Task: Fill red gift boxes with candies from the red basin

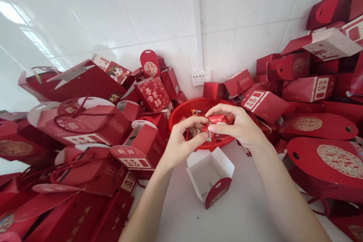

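Note:
Over a red plastic basket (pixel 173 115), my two hands meet with the fingers bent. My right hand (pixel 238 124) is closed on a shiny red wrapped candy (pixel 218 119), thumb below and fingers above. The fingertips of my left hand (pixel 185 136) are closed at the left end of the red wrappers, so part of what they grip is hidden. More wrapped candies (pixel 197 112) lie in the basket behind and below the hands. Directly in front of the basket stands a small gift box (pixel 210 177), open at the top, white inside, its red rounded flap towards me.
Red gift boxes (pixel 93 124) with cord handles are heaped on the left. Another heap of red boxes (pixel 309 87) rises on the right. Behind stands a white tiled wall (pixel 159 11) with a power socket (pixel 201 78). The grey-white tabletop (pixel 215 223) shows between my forearms.

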Available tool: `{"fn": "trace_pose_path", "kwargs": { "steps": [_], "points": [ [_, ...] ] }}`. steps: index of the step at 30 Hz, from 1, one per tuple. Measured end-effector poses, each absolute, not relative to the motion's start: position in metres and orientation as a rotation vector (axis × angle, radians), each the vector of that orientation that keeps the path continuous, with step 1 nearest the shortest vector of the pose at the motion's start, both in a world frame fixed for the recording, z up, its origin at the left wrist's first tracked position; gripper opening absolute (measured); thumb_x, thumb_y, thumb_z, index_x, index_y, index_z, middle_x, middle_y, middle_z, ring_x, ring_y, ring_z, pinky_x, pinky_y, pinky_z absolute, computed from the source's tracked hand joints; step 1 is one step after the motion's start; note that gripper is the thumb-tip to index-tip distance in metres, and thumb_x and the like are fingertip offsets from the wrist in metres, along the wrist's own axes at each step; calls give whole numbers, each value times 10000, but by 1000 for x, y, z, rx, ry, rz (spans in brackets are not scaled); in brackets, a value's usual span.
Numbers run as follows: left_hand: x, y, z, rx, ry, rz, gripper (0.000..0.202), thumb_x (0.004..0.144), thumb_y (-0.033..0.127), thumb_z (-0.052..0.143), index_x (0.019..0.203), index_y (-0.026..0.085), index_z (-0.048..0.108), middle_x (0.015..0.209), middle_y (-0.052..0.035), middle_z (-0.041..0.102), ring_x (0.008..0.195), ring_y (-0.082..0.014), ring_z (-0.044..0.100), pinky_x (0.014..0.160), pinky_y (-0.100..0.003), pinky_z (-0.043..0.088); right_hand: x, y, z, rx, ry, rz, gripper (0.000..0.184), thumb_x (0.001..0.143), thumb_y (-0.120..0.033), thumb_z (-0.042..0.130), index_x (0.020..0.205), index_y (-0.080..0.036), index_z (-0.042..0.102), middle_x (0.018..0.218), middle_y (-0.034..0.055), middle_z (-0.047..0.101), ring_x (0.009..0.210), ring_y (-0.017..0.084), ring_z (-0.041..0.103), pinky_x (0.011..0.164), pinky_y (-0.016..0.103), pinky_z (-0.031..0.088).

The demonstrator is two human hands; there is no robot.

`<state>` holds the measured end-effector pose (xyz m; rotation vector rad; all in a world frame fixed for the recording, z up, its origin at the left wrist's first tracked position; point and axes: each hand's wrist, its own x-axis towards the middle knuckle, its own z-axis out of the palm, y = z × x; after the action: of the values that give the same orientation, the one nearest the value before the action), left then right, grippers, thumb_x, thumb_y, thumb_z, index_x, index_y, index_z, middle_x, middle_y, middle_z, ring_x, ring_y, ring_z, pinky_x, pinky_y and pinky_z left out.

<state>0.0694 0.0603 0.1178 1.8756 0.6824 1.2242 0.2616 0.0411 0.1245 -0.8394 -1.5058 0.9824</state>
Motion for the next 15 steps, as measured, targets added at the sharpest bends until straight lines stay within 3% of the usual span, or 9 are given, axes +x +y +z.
{"fn": "trace_pose_path", "kwargs": {
  "steps": [3, 8, 15],
  "points": [
    [72, 59, 117, 1879, 671, 1266, 205, 793, 264, 756, 982, 184, 754, 727, 8, 658, 571, -93, 494, 557, -227, 427, 261, 41, 124, -840, -1468, 847, 211, 741, -237, 824, 929, -224, 730, 823, -17, 699, 699, 135, 639, 650, 266, 524],
    [74, 56, 117, 1881, 680, 1192, 210, 873, 354, 700, 813, 159, 746, 652, 5, 614, 558, -92, 434, 542, -233, 384, 257, 42, 120, -802, -1366, 745, 226, 744, -249, 828, 939, -227, 716, 824, -11, 697, 712, 152, 658, 638, 272, 538],
    [73, 55, 116, 1765, 707, 1356, 240, 851, 392, 729, 881, 157, 763, 700, -16, 665, 591, -113, 501, 579, -251, 430, 251, 42, 117, -726, -1313, 830, 246, 759, -240, 820, 974, -247, 699, 773, -36, 679, 604, 129, 651, 607, 279, 562]
  ]
}}
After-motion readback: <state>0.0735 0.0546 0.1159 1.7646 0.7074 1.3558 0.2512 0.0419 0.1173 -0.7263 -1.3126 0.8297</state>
